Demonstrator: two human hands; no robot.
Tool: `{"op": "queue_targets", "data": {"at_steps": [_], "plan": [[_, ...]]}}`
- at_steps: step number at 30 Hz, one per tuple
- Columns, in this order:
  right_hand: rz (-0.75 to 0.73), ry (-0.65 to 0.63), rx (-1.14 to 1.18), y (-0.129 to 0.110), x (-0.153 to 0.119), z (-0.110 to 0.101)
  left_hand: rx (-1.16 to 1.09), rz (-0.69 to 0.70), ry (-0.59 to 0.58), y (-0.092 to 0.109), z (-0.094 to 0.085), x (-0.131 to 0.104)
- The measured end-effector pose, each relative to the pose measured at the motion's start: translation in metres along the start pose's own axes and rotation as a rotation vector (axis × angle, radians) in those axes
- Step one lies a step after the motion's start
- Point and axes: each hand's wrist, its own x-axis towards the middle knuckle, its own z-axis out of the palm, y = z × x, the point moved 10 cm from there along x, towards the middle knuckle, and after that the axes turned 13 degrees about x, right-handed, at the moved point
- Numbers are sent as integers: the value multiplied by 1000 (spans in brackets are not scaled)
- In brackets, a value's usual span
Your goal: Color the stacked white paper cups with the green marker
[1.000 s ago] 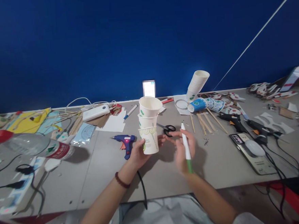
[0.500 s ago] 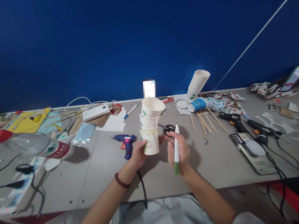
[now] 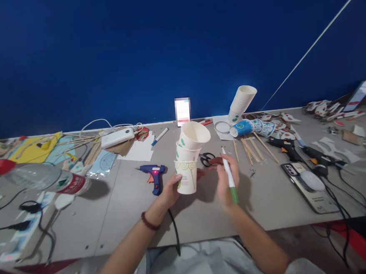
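Observation:
My left hand (image 3: pixel 171 190) is closed round the lowest of a few nested paper cups (image 3: pixel 187 174), white with green drawn curves near its rim and printed leaves on the cups above. The stack leans to the right, its mouth tilted up. In my right hand (image 3: pixel 227 184) is a white marker with a green end (image 3: pixel 229 171), its tip pointing up and away, apart from the cups. Black-handled scissors (image 3: pixel 207 159) lie on the table behind, between the cups and my right hand. A blue glue gun (image 3: pixel 154 175) rests left of the cups.
A tall stack of cups (image 3: pixel 242 101) stands at the back right, beside blue patterned cups (image 3: pixel 243 127) and wooden sticks (image 3: pixel 249 151). A phone (image 3: pixel 310 188) and black glue guns lie right. A plastic bottle (image 3: pixel 48 177) and power strip (image 3: pixel 31 229) are left.
The cup stack has shifted slightly right and tilted further to the right. My right hand has moved right with the marker, away from the cups, and the marker now slants the other way.

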Motion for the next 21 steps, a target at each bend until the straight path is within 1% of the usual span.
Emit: {"op": "queue_targets", "data": {"at_steps": [3, 6, 8, 12, 16, 21], "plan": [[51, 48, 132, 6, 3, -4, -82, 7, -6, 4, 0, 1], [40, 67, 217, 5, 4, -5, -124, 10, -13, 7, 0, 1], [42, 65, 233, 3, 3, -4, -139, 2, -28, 7, 2, 1], [32, 58, 217, -1, 2, -1, -155, -3, -55, 7, 5, 0], [20, 46, 144, -2, 1, -1, -157, -33, -54, 5, 7, -1], [13, -13, 76, 0, -2, 2, -159, -41, -62, 5, 9, -1]]}}
